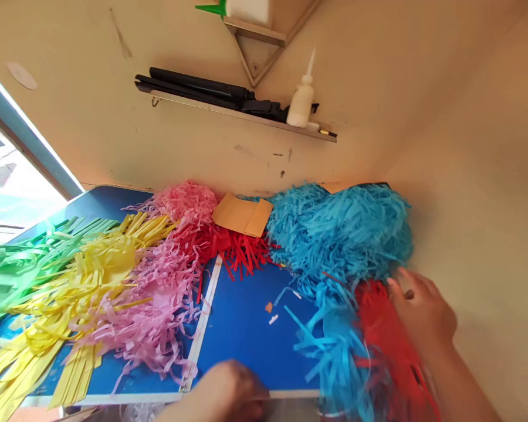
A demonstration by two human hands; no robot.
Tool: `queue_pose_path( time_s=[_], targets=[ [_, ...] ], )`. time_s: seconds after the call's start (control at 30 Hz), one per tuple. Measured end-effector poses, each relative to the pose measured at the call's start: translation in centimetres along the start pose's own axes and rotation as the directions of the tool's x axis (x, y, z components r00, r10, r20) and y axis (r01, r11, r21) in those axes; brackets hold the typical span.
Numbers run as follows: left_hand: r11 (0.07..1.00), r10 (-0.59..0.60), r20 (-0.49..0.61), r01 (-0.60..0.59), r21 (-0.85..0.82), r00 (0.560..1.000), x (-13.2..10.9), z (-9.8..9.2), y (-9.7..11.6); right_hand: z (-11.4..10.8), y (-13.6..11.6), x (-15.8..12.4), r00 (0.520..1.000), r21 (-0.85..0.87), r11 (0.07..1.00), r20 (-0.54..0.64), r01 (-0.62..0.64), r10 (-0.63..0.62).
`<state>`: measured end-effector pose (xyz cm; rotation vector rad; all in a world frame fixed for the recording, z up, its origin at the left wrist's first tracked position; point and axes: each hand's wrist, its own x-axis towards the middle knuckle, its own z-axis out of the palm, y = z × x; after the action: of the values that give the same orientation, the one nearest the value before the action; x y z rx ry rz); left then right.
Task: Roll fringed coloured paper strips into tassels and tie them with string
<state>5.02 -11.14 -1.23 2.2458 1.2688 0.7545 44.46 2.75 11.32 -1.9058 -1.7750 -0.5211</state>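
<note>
My right hand (pixel 422 308) is at the right side of the table, its thumb and fingers closed at the upper end of a strip of red fringed paper (pixel 378 310). That strip hangs down past the front, its lower part smeared by motion. Beside it lies blue fringed paper (pixel 334 328), drooping over the table's front edge. A big fluffy blue paper heap (pixel 356 228) sits just behind. My left hand (pixel 235 390) is blurred at the front edge of the blue table (pixel 250 316); its fingers are curled out of sight, and I cannot tell whether they hold anything.
Green (pixel 35 264), yellow (pixel 97 269) and pink fringed paper (pixel 154 305) cover the table's left side. More red fringe (pixel 246 252) lies under a folded tan card (pixel 242 215) at the back. A wall shelf (pixel 246 111) holds black tools and a white bottle (pixel 301 102).
</note>
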Motion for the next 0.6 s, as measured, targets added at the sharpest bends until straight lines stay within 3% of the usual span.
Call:
queue_pose_path(
  time_s=[0.07, 0.1, 0.17, 0.23, 0.3, 0.37, 0.43, 0.6],
  targets=[
    [0.986, -0.050, 0.075, 0.037, 0.161, 0.996, 3.7, -4.4, -2.9, 2.4, -4.3, -0.1, 0.970, 0.239, 0.945, 0.042, 0.224, -0.241],
    [0.950, -0.153, 0.047, 0.134, 0.282, 0.987, 6.0, -6.4, -4.6, 3.6, -7.0, 0.0, 0.930, 0.348, 0.884, 0.079, 0.312, -0.360],
    [0.905, -0.230, -0.030, 0.225, 0.360, 0.973, 10.7, -9.6, -8.1, 6.0, -12.8, 0.1, 0.841, 0.509, 0.752, 0.095, 0.418, -0.532],
    [0.860, -0.277, -0.084, 0.286, 0.424, 0.957, 14.7, -11.2, -11.1, 8.3, -18.8, 0.4, 0.762, 0.609, 0.643, 0.095, 0.465, -0.641],
    [0.803, -0.313, -0.137, 0.339, 0.491, 0.940, 17.1, -11.7, -13.4, 10.2, -23.8, 0.8, 0.660, 0.658, 0.563, 0.132, 0.500, -0.740],
    [0.754, -0.332, -0.164, 0.366, 0.546, 0.929, 17.9, -11.6, -15.0, 11.7, -27.4, 1.2, 0.586, 0.667, 0.542, 0.191, 0.510, -0.787],
    [0.730, -0.333, -0.154, 0.358, 0.583, 0.930, 17.5, -11.7, -16.1, 12.8, -29.3, 1.4, 0.552, 0.667, 0.548, 0.239, 0.505, -0.799],
    [0.719, -0.311, -0.110, 0.309, 0.622, 0.944, 16.3, -12.6, -17.2, 14.2, -29.6, 1.1, 0.561, 0.688, 0.570, 0.278, 0.451, -0.780]
  ],
)
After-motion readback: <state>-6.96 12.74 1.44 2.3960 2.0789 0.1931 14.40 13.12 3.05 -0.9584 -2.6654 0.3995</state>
